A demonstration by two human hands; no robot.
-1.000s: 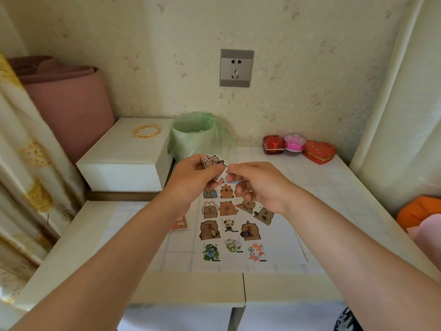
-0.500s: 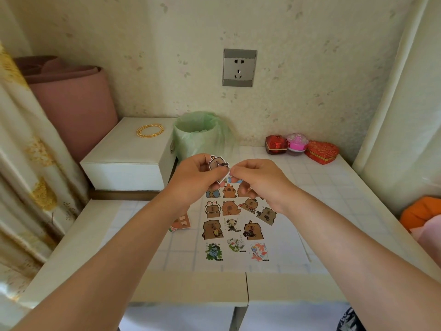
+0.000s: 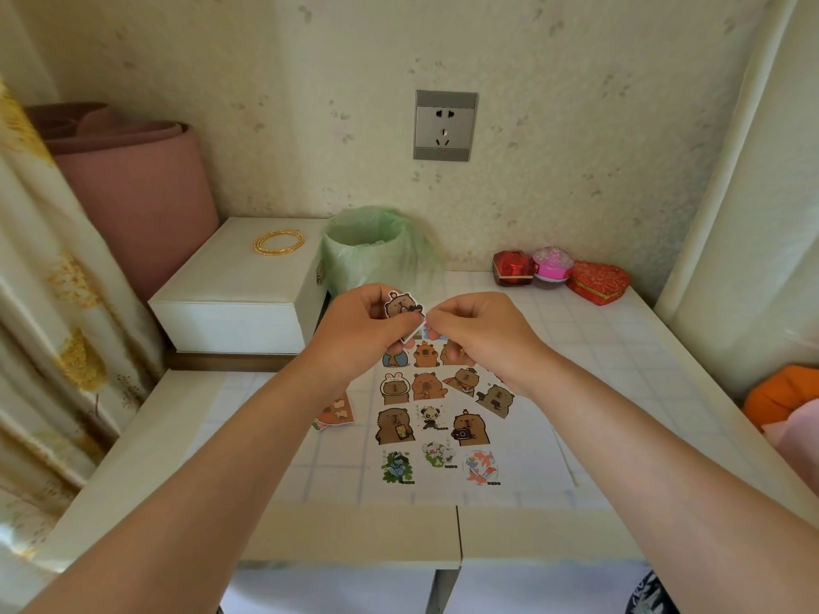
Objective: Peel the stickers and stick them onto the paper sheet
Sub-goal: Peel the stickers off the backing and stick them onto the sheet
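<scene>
A brown capybara sticker [image 3: 401, 305] is held in the air above the table, pinched by my left hand [image 3: 361, 327] at its lower left. My right hand [image 3: 481, 332] pinches the sticker's lower right corner, where a white edge of backing shows. Below both hands lies the white paper sheet [image 3: 532, 440] on the tiled table, carrying several stuck cartoon stickers [image 3: 427, 387] in rows. My hands hide the sheet's far edge. A few loose stickers [image 3: 337, 412] lie left of the sheet, partly under my left forearm.
A small bin with a green bag [image 3: 370, 250] stands just behind my hands. A white box [image 3: 235, 290] with gold bangles [image 3: 278, 242] sits at the left. Red and pink trinket boxes [image 3: 560, 277] stand at the back right. Curtains hang on both sides.
Both hands stay together on the sticker and have barely shifted. The sticker has tilted slightly, and a white backing edge now shows at its lower right.
</scene>
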